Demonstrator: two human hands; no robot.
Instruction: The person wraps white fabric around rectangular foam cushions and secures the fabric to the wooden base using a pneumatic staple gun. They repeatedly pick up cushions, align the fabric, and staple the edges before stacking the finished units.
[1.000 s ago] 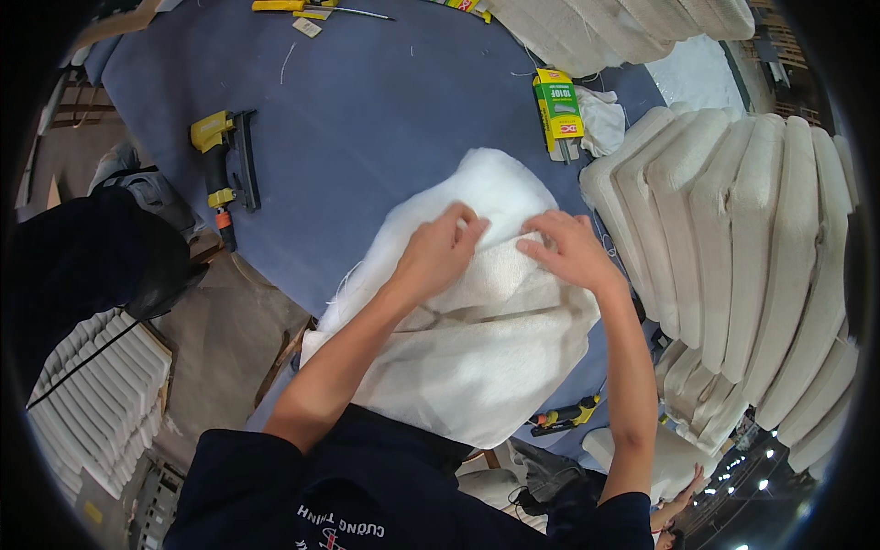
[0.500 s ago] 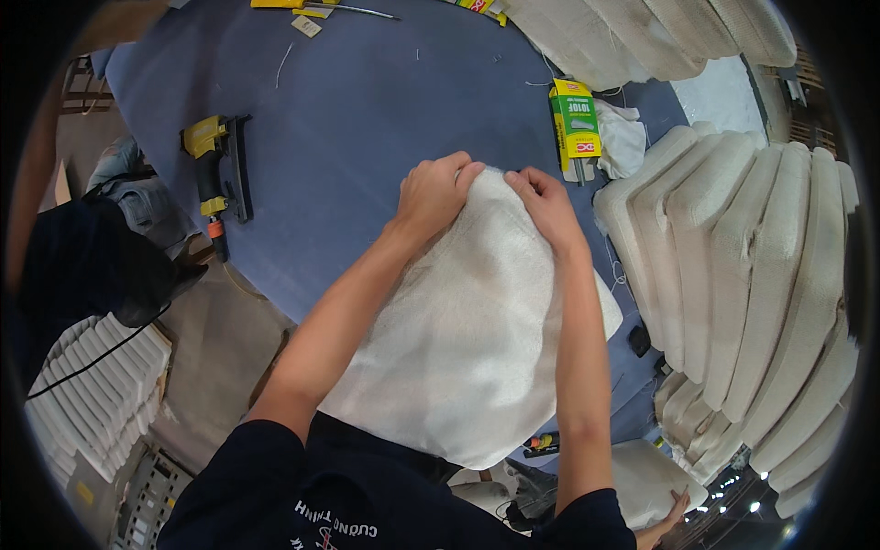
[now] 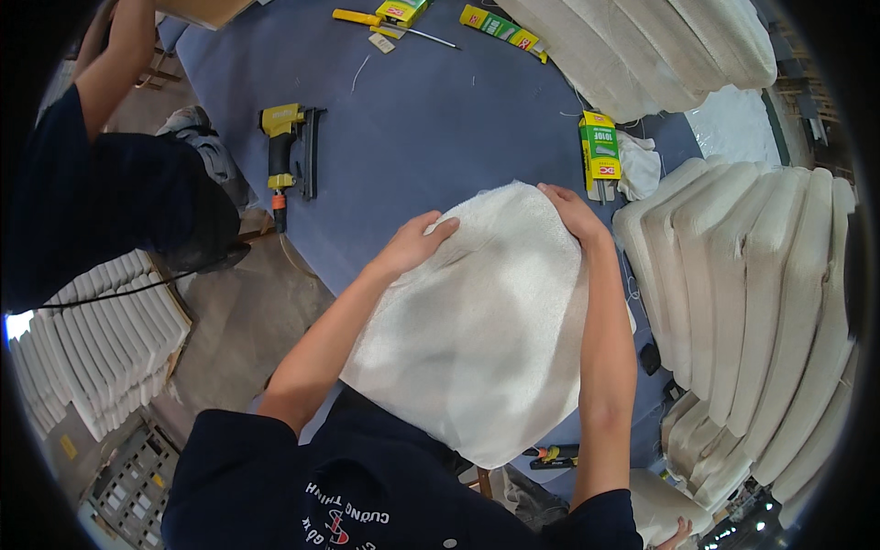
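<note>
A pale fabric-covered seat cushion (image 3: 477, 321) lies in front of me, its near end against my body and its far end over the blue-covered table (image 3: 412, 119). My left hand (image 3: 417, 242) grips its far left edge, thumb on top and the other fingers partly hidden under the rim. Around the far right edge my right hand (image 3: 570, 213) is closed, its fingertips partly out of sight. Light wrinkles run across the fabric close to the left thumb.
A yellow-black air staple gun (image 3: 284, 151) lies to the left, a green-yellow staple box (image 3: 600, 147) to the right. Farther off is a screwdriver (image 3: 394, 27). Stacked cushions (image 3: 724, 275) crowd the right side. At the left are another person (image 3: 119, 183) and more stacked cushions (image 3: 110, 330).
My hands have moved apart: the left has shifted down the cushion's left edge, the right stays near the far right edge. The view has shifted, and the other person's arm shows more.
</note>
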